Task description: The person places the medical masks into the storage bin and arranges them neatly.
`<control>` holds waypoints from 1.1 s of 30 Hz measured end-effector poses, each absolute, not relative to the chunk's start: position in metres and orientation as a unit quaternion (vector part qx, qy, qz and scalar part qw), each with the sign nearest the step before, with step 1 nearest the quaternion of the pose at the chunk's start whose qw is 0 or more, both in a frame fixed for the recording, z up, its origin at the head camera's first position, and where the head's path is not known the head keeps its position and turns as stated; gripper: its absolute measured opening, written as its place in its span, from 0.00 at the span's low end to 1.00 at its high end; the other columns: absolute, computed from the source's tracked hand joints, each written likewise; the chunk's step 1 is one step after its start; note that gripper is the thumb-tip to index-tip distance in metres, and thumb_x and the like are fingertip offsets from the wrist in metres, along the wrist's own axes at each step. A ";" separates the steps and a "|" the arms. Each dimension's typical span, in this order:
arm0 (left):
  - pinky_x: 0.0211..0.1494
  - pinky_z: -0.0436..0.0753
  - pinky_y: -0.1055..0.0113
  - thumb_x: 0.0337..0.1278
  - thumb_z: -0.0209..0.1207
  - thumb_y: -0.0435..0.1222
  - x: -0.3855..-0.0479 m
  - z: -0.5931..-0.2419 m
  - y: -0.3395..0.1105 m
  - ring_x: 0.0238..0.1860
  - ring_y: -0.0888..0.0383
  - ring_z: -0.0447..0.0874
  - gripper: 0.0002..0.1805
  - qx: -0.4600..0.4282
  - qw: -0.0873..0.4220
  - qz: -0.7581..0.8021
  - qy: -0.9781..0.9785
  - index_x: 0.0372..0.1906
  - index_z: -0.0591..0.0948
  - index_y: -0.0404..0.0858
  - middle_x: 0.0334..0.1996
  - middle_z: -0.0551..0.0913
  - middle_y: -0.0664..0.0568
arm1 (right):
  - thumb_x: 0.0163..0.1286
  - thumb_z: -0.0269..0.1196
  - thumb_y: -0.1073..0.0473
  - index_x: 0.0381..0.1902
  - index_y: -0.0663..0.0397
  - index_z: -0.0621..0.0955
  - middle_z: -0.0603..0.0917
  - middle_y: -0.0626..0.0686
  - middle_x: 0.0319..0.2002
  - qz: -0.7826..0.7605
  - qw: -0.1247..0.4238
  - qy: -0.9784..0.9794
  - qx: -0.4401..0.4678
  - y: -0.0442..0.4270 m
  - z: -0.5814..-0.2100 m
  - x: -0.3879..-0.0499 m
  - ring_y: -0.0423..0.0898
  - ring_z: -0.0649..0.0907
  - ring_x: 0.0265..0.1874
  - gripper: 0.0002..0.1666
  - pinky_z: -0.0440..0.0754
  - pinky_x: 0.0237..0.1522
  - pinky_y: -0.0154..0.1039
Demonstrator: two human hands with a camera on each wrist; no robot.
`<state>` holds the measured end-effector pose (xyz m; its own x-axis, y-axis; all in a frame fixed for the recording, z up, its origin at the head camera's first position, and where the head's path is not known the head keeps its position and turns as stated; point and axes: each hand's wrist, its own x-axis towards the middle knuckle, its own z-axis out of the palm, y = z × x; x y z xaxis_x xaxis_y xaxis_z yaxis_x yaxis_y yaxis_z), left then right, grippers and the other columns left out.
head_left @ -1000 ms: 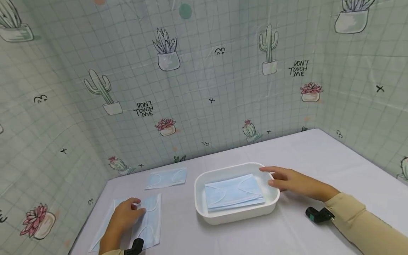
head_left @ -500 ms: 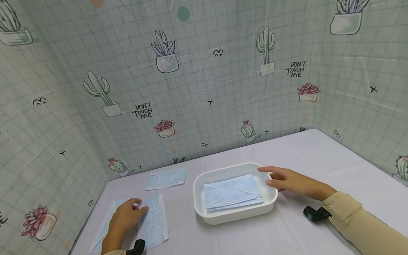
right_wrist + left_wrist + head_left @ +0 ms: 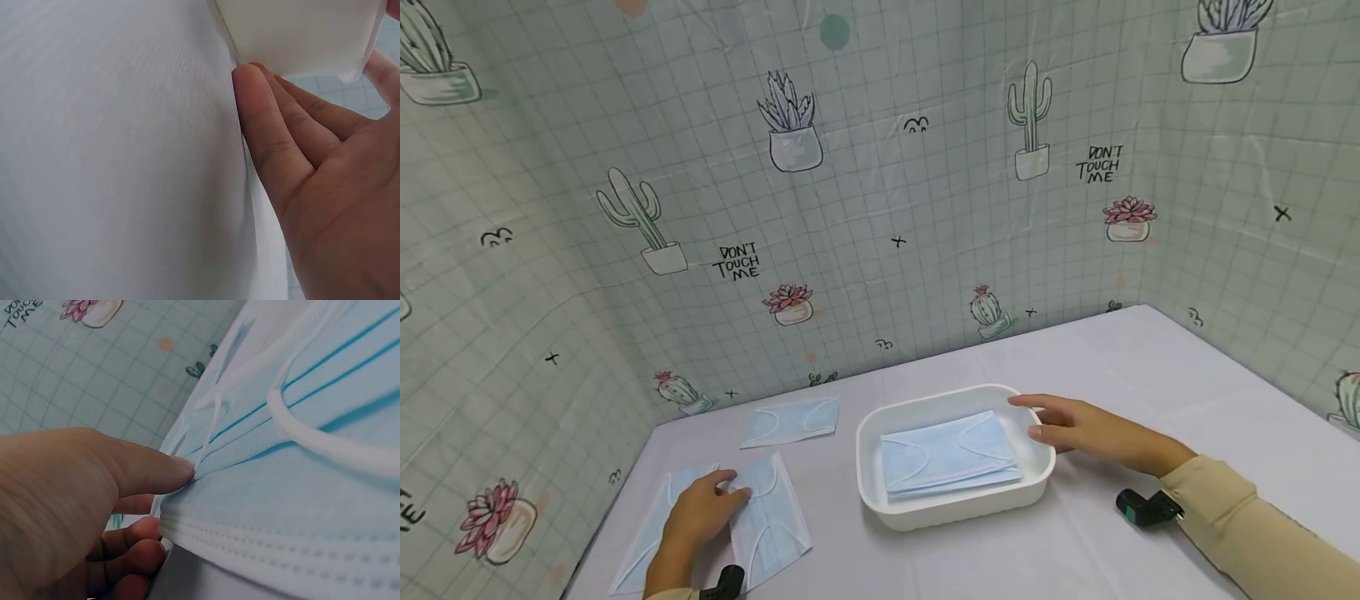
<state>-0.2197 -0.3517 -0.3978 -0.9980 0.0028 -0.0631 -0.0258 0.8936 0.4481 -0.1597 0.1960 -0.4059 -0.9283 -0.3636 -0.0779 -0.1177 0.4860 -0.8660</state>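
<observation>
My left hand point(image 3: 698, 510) pinches the edge of a pale blue face mask point(image 3: 771, 529) between thumb and fingers. In the left wrist view, the thumb lies on top of this mask point(image 3: 250, 494), near an ear loop, with its edge tilted above the cloth. Another face mask point(image 3: 651, 533) lies partly hidden behind this hand. Over at the right end of a white plastic tray point(image 3: 887, 518), my right hand point(image 3: 1082, 427) holds the rim, with some fingers against the outer wall. Stacked face masks point(image 3: 951, 454) lie flat inside the tray.
One more face mask point(image 3: 792, 421) lies at the back left of the table. The white cloth-covered table point(image 3: 1150, 375) is bordered by hanging fabric point(image 3: 865, 183) printed with cacti, at the back and both sides.
The mask under my left hand has swung to the right at its near end, away from the mask on the left. My right hand stays on the tray.
</observation>
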 end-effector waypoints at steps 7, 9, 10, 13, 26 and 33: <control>0.42 0.80 0.49 0.61 0.63 0.44 -0.220 -0.402 -0.353 0.39 0.48 0.81 0.28 -0.016 0.032 0.251 0.967 0.58 0.77 0.27 0.39 0.83 0.43 | 0.77 0.57 0.45 0.77 0.41 0.62 0.70 0.64 0.68 -0.490 0.125 0.850 -0.148 0.195 -0.406 -0.158 0.53 0.75 0.60 0.35 0.76 0.54 0.47; 0.40 0.80 0.51 0.60 0.64 0.44 -0.220 -0.402 -0.353 0.37 0.50 0.79 0.28 -0.021 0.032 0.257 0.966 0.57 0.77 0.27 0.38 0.82 0.44 | 0.77 0.57 0.45 0.77 0.41 0.62 0.70 0.64 0.69 -0.489 0.125 0.851 -0.148 0.195 -0.406 -0.158 0.52 0.75 0.61 0.35 0.77 0.54 0.45; 0.40 0.79 0.52 0.60 0.64 0.44 -0.220 -0.402 -0.353 0.37 0.50 0.79 0.28 -0.023 0.030 0.260 0.965 0.57 0.77 0.27 0.37 0.82 0.44 | 0.77 0.57 0.45 0.77 0.41 0.62 0.70 0.64 0.69 -0.488 0.125 0.851 -0.148 0.196 -0.406 -0.158 0.52 0.75 0.61 0.35 0.77 0.53 0.44; 0.38 0.78 0.54 0.59 0.65 0.44 -0.220 -0.402 -0.353 0.35 0.50 0.77 0.27 -0.028 0.024 0.269 0.962 0.55 0.77 0.27 0.36 0.80 0.44 | 0.77 0.57 0.45 0.77 0.41 0.62 0.69 0.64 0.69 -0.489 0.124 0.851 -0.148 0.195 -0.406 -0.158 0.53 0.75 0.61 0.35 0.77 0.53 0.44; 0.33 0.75 0.58 0.55 0.66 0.40 -0.222 -0.402 -0.354 0.34 0.49 0.74 0.16 -0.016 -0.006 0.286 0.958 0.37 0.77 0.31 0.32 0.77 0.45 | 0.78 0.56 0.47 0.77 0.40 0.62 0.68 0.64 0.70 -0.487 0.124 0.852 -0.145 0.195 -0.405 -0.158 0.53 0.74 0.62 0.34 0.75 0.55 0.48; 0.36 0.76 0.56 0.55 0.67 0.39 -0.221 -0.398 -0.353 0.35 0.48 0.74 0.15 -0.013 -0.005 0.297 0.955 0.35 0.77 0.32 0.33 0.78 0.44 | 0.77 0.56 0.46 0.77 0.38 0.63 0.67 0.64 0.70 -0.487 0.126 0.853 -0.138 0.196 -0.405 -0.159 0.53 0.74 0.62 0.34 0.74 0.56 0.50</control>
<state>-0.2207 -0.3525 -0.3984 -0.9996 -0.0278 0.0013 -0.0221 0.8234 0.5671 -0.1589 0.1956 -0.4052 -0.9301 -0.3585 -0.0801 -0.1136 0.4879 -0.8655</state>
